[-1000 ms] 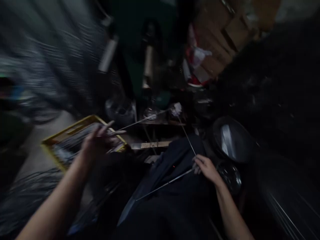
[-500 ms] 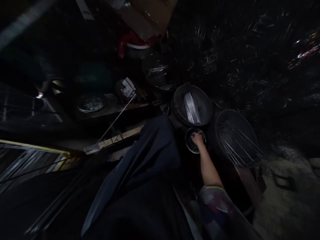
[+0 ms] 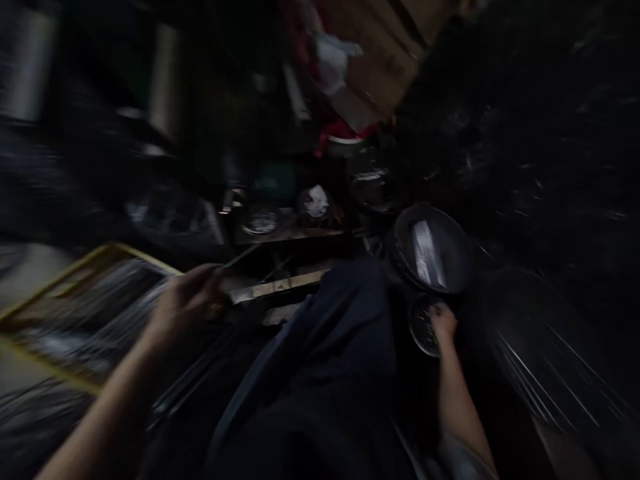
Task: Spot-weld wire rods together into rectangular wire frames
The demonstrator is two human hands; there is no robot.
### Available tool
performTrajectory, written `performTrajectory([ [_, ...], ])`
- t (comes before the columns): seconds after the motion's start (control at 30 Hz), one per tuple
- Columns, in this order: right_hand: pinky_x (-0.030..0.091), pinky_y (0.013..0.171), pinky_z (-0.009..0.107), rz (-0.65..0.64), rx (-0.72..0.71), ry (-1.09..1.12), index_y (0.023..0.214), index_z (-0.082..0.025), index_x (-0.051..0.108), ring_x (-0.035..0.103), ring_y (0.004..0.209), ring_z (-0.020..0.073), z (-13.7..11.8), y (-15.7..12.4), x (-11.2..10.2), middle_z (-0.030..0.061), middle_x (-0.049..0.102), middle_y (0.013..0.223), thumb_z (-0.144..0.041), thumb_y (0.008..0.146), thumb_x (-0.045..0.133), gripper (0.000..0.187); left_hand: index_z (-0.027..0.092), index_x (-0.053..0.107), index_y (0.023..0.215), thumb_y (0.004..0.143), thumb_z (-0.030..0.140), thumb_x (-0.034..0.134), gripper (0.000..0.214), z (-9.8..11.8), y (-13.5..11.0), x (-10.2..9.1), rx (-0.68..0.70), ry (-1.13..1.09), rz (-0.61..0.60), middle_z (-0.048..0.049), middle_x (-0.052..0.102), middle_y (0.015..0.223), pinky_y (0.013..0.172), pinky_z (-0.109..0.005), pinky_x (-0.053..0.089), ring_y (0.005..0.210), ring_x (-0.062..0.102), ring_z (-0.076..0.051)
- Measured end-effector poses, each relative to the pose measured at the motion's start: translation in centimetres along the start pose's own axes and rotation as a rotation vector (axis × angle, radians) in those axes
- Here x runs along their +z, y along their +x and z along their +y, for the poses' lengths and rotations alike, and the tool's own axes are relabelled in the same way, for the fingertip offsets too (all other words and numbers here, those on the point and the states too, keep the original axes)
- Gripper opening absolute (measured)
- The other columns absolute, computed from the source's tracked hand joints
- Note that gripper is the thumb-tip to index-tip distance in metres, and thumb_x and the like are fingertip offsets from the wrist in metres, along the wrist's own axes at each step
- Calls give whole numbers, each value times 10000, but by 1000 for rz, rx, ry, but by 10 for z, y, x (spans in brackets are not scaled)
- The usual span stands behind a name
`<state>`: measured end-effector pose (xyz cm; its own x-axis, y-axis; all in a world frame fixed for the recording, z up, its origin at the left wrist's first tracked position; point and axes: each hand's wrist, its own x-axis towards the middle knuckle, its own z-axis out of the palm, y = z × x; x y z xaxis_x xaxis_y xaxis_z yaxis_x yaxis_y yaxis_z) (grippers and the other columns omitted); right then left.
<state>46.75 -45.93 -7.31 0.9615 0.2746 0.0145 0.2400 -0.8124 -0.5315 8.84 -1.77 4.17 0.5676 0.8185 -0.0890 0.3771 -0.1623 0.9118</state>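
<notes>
My left hand (image 3: 187, 303) is at the left beside a bench edge, its fingers curled and blurred. They appear closed round a thin metal rod (image 3: 243, 257), which slants up and right from them. On the right, my right hand (image 3: 443, 323) reaches over the rim of a small round bowl (image 3: 417, 333). Its fingertips are bent down inside, among small dark bits too dim to name. Whatever they pinch is hidden.
Behind the bowl stands a dark bucket (image 3: 400, 250) holding a bundle of silvery strips (image 3: 427, 253). Long thin rods (image 3: 530, 380) lie in a dark container at right. A yellow-rimmed crate (image 3: 50, 287) of rods is at left. A dish of small pieces (image 3: 260, 221) sits on the bench.
My left hand has come into view from the left, at the rod's near end. The view has swung left, shifting everything rightward. My right hand stays at the bowl.
</notes>
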Motion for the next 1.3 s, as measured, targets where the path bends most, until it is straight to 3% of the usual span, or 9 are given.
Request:
performTrajectory([
  [0.07, 543, 614, 367, 34, -28, 180, 754, -174, 577, 675, 654, 237, -30, 9, 4, 114, 667, 680, -498, 851, 562, 338, 115, 684, 884, 842, 330, 572, 246, 3, 4, 2, 121, 219, -39, 8, 618, 651, 569, -192, 395, 595, 523, -110],
  [0.17, 567, 642, 322, -7, 62, 839, 862, -160, 592, 683, 639, 187, -115, 13, 30, 64, 693, 740, -494, 668, 761, 422, 118, 675, 902, 891, 397, 458, 354, -3, 11, 7, 186, 326, -39, -25, 650, 690, 593, -208, 409, 599, 560, -130],
  [0.23, 561, 652, 269, -210, 99, 1111, 892, -154, 622, 686, 662, 160, -188, 2, 55, 53, 708, 772, -407, 579, 859, 467, 133, 668, 924, 916, 409, 424, 369, -7, 10, 8, 204, 389, -23, -40, 668, 721, 603, -212, 406, 620, 590, -141],
  [0.33, 552, 589, 244, -585, 109, 1172, 879, -135, 647, 677, 628, 157, -287, -26, 100, 63, 708, 752, -418, 559, 880, 486, 158, 659, 975, 953, 397, 376, 371, -8, 10, 9, 178, 582, -38, -63, 685, 761, 609, -229, 394, 670, 629, -169],
  [0.43, 524, 494, 225, -863, 180, 1132, 804, -136, 628, 641, 551, 144, -340, -57, 145, 35, 674, 674, -488, 490, 890, 540, 192, 645, 1067, 966, 342, 337, 357, -6, 25, 14, 88, 828, -130, -89, 703, 833, 615, -247, 396, 746, 665, -209],
  [0.53, 505, 459, 208, -934, 210, 1108, 756, -144, 597, 604, 510, 118, -351, -81, 175, 10, 643, 640, -537, 469, 876, 561, 176, 653, 1038, 947, 298, 356, 334, -7, 50, 25, 58, 922, -193, -129, 703, 870, 639, -271, 414, 798, 681, -250],
  [0.63, 468, 426, 180, -906, 219, 1091, 751, -145, 584, 581, 499, 102, -345, -90, 186, 1, 623, 626, -557, 503, 849, 549, 157, 652, 1006, 940, 268, 362, 318, -10, 62, 31, 77, 937, -212, -149, 700, 873, 668, -300, 428, 833, 686, -285],
  [0.93, 358, 368, 155, -816, 132, 1005, 686, -159, 543, 453, 406, 59, -373, -74, 195, -42, 537, 545, -500, 590, 772, 423, 194, 592, 1061, 1005, 331, 285, 340, -19, 16, 5, 57, 892, -141, -75, 706, 852, 627, -275, 399, 815, 691, -243],
  [1.3, 302, 386, 170, -780, 52, 923, 688, -157, 564, 404, 400, 54, -364, -84, 213, -53, 499, 532, -462, 655, 701, 336, 190, 614, 1030, 969, 261, 323, 306, -21, 27, -3, 59, 955, -188, -111, 721, 878, 624, -314, 442, 803, 699, -286],
])
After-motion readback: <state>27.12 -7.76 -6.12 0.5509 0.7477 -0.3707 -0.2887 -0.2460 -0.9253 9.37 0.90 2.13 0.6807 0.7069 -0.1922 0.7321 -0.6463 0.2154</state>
